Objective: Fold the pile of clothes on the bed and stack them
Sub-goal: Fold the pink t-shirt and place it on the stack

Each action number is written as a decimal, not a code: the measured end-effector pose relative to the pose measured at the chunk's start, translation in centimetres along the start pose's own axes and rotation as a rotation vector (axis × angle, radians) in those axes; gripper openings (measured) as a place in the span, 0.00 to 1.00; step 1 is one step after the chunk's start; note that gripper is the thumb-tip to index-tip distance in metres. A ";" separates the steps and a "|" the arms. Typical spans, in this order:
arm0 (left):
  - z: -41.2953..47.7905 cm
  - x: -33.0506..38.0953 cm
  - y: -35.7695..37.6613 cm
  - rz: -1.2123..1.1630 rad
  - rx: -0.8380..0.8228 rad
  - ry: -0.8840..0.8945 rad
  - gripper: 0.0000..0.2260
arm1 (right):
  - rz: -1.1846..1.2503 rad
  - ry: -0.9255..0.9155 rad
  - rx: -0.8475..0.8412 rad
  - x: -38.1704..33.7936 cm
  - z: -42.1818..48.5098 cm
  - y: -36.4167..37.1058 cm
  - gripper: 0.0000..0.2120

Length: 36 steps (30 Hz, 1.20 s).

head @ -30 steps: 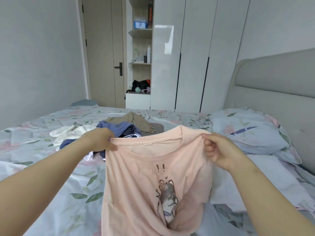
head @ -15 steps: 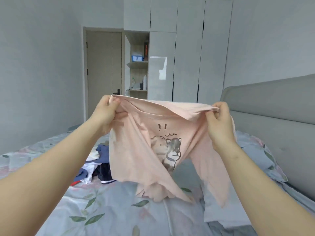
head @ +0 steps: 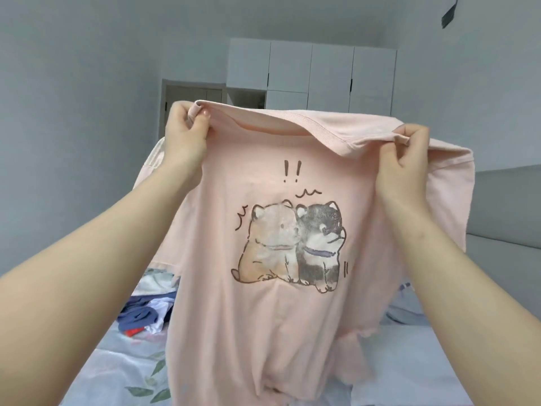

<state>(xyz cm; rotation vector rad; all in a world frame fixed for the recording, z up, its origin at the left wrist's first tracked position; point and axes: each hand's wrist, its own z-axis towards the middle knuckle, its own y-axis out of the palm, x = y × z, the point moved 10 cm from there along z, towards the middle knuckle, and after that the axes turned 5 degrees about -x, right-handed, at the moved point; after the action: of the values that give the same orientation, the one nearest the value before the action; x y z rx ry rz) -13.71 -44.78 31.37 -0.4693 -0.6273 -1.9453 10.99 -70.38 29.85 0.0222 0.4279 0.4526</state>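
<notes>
— What's the room like?
— Pale grey walls (head: 87,83), with a white wardrobe (head: 310,74) at the far end and a door (head: 193,95) to its left.
— And the surface?
— A bed (head: 117,367) with a leaf-print sheet and a grey headboard (head: 509,206) at right.
— The shirt?
— The pink T-shirt (head: 263,317) hangs spread above the near bed, dog print facing us. The pile of clothes (head: 146,315) lies behind it, left.
— Hands?
— The left hand (head: 183,136) and right hand (head: 401,159) each pinch its top edge.
</notes>
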 end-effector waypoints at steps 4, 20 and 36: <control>-0.1 1.7 0.1 -0.031 0.022 0.077 0.05 | -0.004 -0.046 0.027 -1.3 0.3 -0.6 0.08; -0.9 11.4 0.4 0.056 0.099 0.379 0.07 | -0.099 -0.293 0.183 -7.5 1.8 -2.5 0.19; -3.6 -0.7 2.7 0.259 0.008 0.114 0.15 | -0.375 0.174 0.093 3.9 -1.1 -0.9 0.15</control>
<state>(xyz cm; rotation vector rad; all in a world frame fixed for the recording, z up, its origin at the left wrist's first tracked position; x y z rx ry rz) -11.13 -47.51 28.77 -0.4100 -0.4762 -1.7096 14.05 -69.57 27.22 -0.0078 0.6100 0.0642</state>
